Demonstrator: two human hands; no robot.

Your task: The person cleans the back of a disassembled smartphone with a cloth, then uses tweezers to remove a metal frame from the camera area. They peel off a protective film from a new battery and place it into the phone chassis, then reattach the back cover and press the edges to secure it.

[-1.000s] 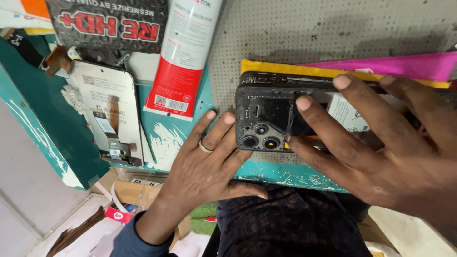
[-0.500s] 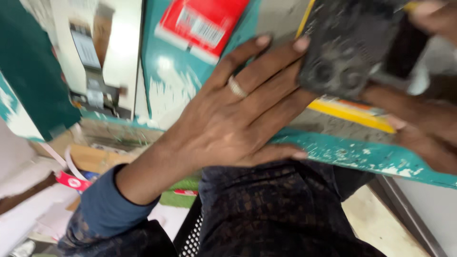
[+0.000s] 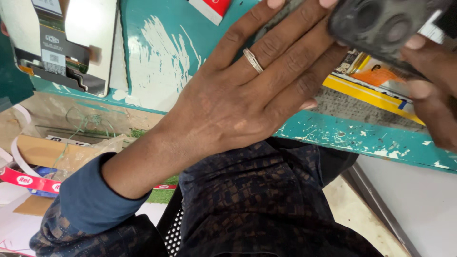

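The left hand (image 3: 243, 100) lies open and flat on the teal desk (image 3: 157, 57), fingers spread, a ring (image 3: 253, 60) on one finger; its fingertips touch the dark phone (image 3: 385, 26) with camera lenses. The right hand (image 3: 433, 95) grips that phone's far side. A phone display panel (image 3: 62, 43) lies well left of the left hand.

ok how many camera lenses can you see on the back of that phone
2. One lens sits nearer the left hand; the other is beside it, toward the right hand. The black phone runs off the frame's top edge, so more may be hidden.
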